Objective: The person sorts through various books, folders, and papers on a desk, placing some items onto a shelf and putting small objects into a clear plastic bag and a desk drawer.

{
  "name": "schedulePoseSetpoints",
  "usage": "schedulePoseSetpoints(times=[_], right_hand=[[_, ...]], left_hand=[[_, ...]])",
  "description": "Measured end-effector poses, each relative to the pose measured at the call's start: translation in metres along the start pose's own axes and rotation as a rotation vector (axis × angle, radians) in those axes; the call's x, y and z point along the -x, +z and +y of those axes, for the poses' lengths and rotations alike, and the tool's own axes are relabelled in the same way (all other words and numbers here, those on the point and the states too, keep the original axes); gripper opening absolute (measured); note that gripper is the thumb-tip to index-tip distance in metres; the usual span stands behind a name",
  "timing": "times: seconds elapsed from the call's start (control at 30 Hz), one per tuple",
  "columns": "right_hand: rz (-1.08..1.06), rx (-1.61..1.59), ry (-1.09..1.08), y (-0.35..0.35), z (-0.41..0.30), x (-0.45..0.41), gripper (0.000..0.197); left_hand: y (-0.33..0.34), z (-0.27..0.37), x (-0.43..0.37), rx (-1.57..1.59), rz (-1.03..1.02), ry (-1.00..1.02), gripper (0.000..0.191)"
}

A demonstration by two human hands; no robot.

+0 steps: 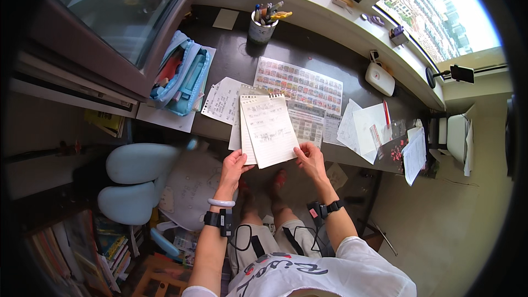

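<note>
A spiral-bound notepad (248, 140) of lined paper is held over the front edge of the dark desk. My left hand (235, 165) grips its lower left corner, the thumb on top. On top lies a loose-looking page (274, 136) with handwriting, tilted against the pad; whether it is still bound at the coil cannot be told. My right hand (312, 160) pinches that page's lower right corner between thumb and fingers. Under and behind the pad are a handwritten sheet with punched holes (222, 101) and a printed sheet of small coloured pictures (303, 80).
A light-blue pencil case (192, 78) stands at the left, below an open window sash (136, 29). Farther back is a pen cup (262, 29). Papers (363, 128), a ruler (375, 135) and a white case (380, 78) lie at the right. A blue chair (140, 165) is beside me.
</note>
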State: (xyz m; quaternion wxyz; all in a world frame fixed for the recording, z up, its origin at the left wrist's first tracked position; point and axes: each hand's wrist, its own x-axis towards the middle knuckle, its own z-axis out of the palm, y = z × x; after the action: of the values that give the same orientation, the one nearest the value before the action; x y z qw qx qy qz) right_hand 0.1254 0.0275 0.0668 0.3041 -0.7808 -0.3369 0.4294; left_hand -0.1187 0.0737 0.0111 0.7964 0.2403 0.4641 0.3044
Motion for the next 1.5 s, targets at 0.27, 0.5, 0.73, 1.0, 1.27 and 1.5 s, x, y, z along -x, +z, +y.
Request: schedulePoseSetpoints(times=[0.27,0.5,0.73,1.0,1.27,1.5], right_hand=[[-0.143,-0.072,0.058,0.011,0.018,0.007,0.028],[-0.223,0.143,-0.078,0.018,-0.007,0.014,0.037],[0.026,-0.165,-0.108,0.009,-0.003,0.007,0.023],[-0.298,-0.606,0.001,0.047,-0.008,-0.005,0.035],[-0.37,-0.931,0.066,0.018,0.006,-0.012,0.042],[-0.697,-1.758,0.459,-0.05,0.048,-0.006,0.053]], left_hand=[[0.007,-0.001,0.004,-0.054,0.048,-0.007,0.027],[0.021,-0.003,0.0,-0.223,0.083,0.093,0.027],[-0.015,0.01,0.01,-0.144,0.096,0.176,0.025],[-0.026,0.015,0.026,0.102,0.052,0.035,0.027],[0.012,0.01,0.048,-0.47,-0.139,0.469,0.039],[0.022,0.035,0.026,-0.724,0.363,0.681,0.044]])
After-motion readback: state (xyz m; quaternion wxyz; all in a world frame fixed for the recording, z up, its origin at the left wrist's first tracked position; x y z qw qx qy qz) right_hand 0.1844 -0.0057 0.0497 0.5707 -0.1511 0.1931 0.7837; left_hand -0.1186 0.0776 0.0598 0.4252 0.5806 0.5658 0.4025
